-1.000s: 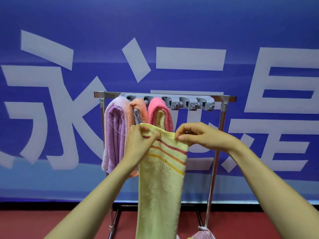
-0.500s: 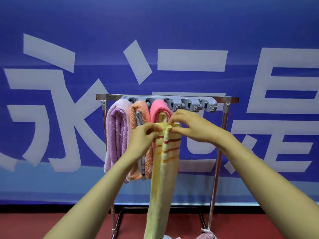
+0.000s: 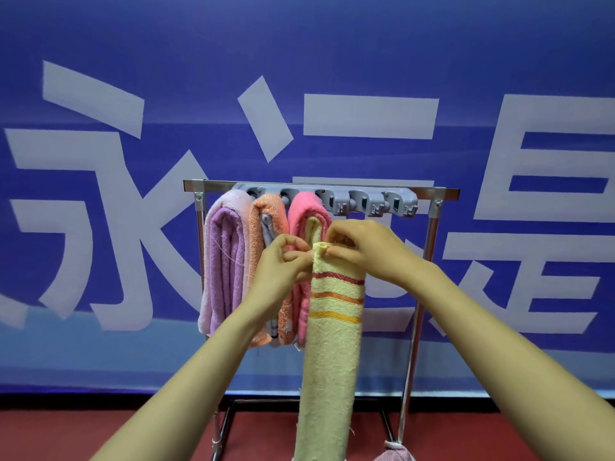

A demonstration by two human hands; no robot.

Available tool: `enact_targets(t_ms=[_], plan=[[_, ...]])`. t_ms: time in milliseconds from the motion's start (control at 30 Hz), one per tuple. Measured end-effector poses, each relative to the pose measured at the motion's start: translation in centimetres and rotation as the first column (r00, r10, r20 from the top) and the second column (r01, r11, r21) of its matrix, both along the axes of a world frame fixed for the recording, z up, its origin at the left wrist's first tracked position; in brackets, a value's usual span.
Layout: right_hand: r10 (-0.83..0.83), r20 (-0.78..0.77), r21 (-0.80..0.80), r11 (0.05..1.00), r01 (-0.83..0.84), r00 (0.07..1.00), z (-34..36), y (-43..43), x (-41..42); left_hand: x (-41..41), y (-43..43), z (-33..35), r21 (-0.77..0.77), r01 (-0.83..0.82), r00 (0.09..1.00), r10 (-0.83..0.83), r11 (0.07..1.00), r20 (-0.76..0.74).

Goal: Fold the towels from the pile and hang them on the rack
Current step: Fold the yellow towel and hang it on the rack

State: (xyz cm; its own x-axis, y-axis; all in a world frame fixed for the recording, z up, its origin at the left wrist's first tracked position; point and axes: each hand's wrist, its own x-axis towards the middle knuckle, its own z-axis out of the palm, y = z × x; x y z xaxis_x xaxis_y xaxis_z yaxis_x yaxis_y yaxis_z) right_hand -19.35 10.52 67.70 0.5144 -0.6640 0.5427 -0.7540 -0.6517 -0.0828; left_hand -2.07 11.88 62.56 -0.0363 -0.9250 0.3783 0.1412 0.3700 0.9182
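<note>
A pale yellow striped terry towel (image 3: pixel 332 344), folded into a narrow strip, hangs before the steel towel rack (image 3: pixel 432 194), its top edge pinched by the fingers (image 3: pixel 296 256) of the left hand (image 3: pixel 283 274) and right hand (image 3: pixel 366 251). Hanging looks next: lifting it to a free grey plastic clip (image 3: pixel 361 202) beside the pink towel (image 3: pixel 303 207).

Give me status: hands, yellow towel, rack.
Left hand and right hand pinch top edge of yellow towel. Folded narrow, hanging before rack, not yet clipped. Empty clips right of pink towel; nothing in the way.
</note>
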Motion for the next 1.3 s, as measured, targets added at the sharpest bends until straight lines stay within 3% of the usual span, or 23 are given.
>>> enact_targets(t_ms=[133, 333, 433, 533, 700, 767, 867, 967, 1167, 1300], plan=[[0.024, 0.039, 0.034, 0.999, -0.025, 0.999, -0.8, -0.3, -0.4, -0.5, 0.1, -0.7, 0.034, 0.054, 0.997, -0.052, 0.998, -0.052], [0.063, 0.088, 0.101, 0.992, -0.072, 0.994, -1.4, -0.6, -1.3, -0.3, -0.2, -1.9, -0.094, 0.0, 1.0, -0.001, 0.996, -0.018], [0.05, 0.227, 0.305, 0.945, -0.12, 0.973, -1.2, -0.4, -2.4, -0.2, -0.7, -2.2, -0.126, -0.052, 0.999, 0.05, 0.991, -0.022], [0.063, 0.331, 0.306, 0.937, -0.17, 0.942, -0.9, -0.4, -2.9, -0.3, -0.9, -2.4, -0.162, -0.103, 0.995, 0.104, 0.981, -0.003], [0.098, 0.171, 0.385, 0.909, -0.158, 0.98, -0.2, -0.8, -2.1, -0.9, -1.1, -2.4, -0.256, -0.115, 0.992, 0.123, 0.96, 0.015], [0.099, 0.148, 0.344, 0.928, -0.145, 0.984, 0.1, -0.9, -1.8, -1.2, -1.0, -2.6, -0.267, -0.109, 0.993, 0.118, 0.958, 0.018], [0.107, 0.156, 0.234, 0.962, -0.141, 0.982, 0.5, -1.1, -1.1, -1.5, -1.3, -3.0, -0.217, -0.073, 0.997, 0.075, 0.973, 0.002], [0.11, 0.219, 0.147, 0.979, -0.144, 0.97, 0.9, -1.9, -0.8, -1.2, -2.1, -4.8, -0.148, -0.032, 0.989, 0.052, 0.988, 0.135], [0.135, 0.339, 0.242, 0.944, -0.224, 0.931, 1.6, -3.1, -1.9, -1.0, -2.3, -9.1, 0.039, 0.043, 0.975, -0.051, 0.998, 0.215], [0.15, 0.351, 0.274, 0.927, -0.254, 0.924, 1.8, -3.0, -2.5, -1.1, -2.6, -9.7, 0.053, 0.062, 0.969, -0.073, 0.997, 0.237]])
